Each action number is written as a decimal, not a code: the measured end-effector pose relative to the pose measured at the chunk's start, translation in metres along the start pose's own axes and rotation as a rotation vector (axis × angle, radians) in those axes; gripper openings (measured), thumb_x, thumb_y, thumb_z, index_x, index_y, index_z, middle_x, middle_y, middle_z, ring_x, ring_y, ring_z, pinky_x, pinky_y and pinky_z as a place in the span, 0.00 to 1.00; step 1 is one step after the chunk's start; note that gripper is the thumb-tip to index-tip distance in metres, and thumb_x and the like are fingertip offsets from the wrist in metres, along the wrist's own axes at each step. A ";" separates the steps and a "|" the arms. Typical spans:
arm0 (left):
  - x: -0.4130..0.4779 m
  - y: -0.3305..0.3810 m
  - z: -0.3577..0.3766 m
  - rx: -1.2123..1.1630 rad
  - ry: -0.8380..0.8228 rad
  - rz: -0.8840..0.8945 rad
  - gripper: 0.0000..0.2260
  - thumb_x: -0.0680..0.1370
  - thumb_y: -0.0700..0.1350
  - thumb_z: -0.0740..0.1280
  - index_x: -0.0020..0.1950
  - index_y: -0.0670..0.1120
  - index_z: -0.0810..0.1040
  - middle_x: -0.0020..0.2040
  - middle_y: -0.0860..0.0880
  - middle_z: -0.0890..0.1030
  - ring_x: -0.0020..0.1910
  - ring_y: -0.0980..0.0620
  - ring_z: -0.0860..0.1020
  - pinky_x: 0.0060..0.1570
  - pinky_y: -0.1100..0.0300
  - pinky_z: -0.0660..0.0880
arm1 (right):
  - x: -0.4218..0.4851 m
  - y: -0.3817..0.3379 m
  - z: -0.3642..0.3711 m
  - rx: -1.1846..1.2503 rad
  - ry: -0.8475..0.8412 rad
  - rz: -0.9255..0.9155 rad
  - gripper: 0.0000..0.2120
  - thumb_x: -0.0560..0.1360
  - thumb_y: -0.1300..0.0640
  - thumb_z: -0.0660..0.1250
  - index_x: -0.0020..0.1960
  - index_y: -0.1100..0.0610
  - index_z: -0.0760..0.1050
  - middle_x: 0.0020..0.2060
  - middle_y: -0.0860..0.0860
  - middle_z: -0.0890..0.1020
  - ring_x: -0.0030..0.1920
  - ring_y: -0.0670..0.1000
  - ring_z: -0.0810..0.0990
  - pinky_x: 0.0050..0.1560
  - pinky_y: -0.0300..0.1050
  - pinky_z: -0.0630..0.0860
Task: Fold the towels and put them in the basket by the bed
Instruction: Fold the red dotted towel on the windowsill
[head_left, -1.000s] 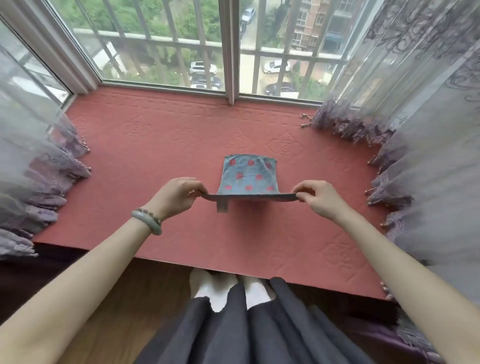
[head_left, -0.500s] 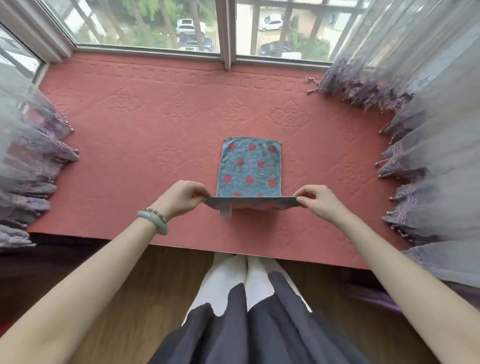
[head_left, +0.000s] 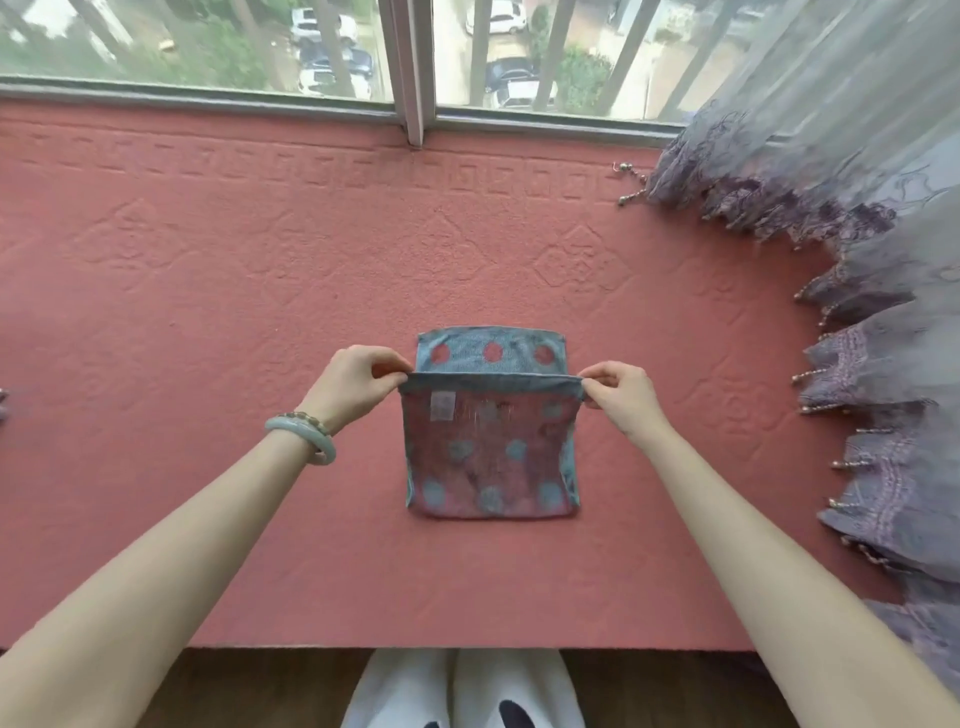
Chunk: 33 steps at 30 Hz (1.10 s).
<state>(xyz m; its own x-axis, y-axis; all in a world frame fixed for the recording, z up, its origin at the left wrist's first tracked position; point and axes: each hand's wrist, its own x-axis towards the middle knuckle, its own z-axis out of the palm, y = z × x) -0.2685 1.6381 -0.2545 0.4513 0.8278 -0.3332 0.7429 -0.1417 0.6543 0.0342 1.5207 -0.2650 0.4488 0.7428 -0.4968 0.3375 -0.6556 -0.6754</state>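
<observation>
Half-fold in progress. The towel is lying on the bench, about midway between its left and right ends and somewhat nearer the front edge than the window edge. The left hand is pinching the flap's left corner between thumb and fingers; the right hand is pinching the right corner in the same way. Between them the free edge is stretching taut and level. The flap is showing its reddish underside with pale blue dots and a small label near the left corner. Beyond the held edge, a strip of the blue face with three red dots is still lying uncovered along the towel's far edge. The crease is sitting at the side nearest the front edge.

By judgement, the fold is most of the way over but not yet laid. To finish it well, both corners are best kept at equal tension and set down together, each on its matching far corner, so that the side edges are lining up. The cloth is then wanting a smoothing from the crease outward before the next fold. An uneven pull is risking a skewed edge. The basket is not showing in this view.
</observation>
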 end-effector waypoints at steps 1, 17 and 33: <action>0.011 -0.005 0.003 -0.012 0.010 -0.009 0.07 0.74 0.39 0.68 0.48 0.45 0.84 0.43 0.53 0.83 0.44 0.57 0.80 0.47 0.69 0.70 | 0.014 0.001 0.005 0.016 0.016 0.001 0.11 0.67 0.63 0.65 0.34 0.47 0.78 0.32 0.50 0.82 0.36 0.53 0.81 0.49 0.59 0.80; 0.104 -0.040 0.050 -0.014 0.222 -0.019 0.07 0.74 0.39 0.68 0.49 0.45 0.84 0.47 0.50 0.84 0.47 0.55 0.79 0.55 0.64 0.71 | 0.117 0.012 0.043 -0.201 0.274 -0.137 0.10 0.71 0.61 0.65 0.49 0.61 0.82 0.47 0.58 0.85 0.51 0.54 0.81 0.52 0.40 0.70; -0.049 -0.073 0.109 0.139 0.059 0.177 0.15 0.69 0.42 0.75 0.55 0.44 0.78 0.48 0.48 0.76 0.47 0.49 0.75 0.52 0.60 0.70 | -0.006 0.099 0.037 -0.299 -0.052 -0.471 0.14 0.69 0.62 0.73 0.54 0.56 0.78 0.44 0.46 0.74 0.42 0.49 0.76 0.50 0.49 0.77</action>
<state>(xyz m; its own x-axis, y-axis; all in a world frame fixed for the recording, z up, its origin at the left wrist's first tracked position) -0.2911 1.5486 -0.3597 0.5542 0.8131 -0.1782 0.7171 -0.3577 0.5982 0.0343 1.4567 -0.3494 0.1536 0.9654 -0.2106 0.7152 -0.2557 -0.6505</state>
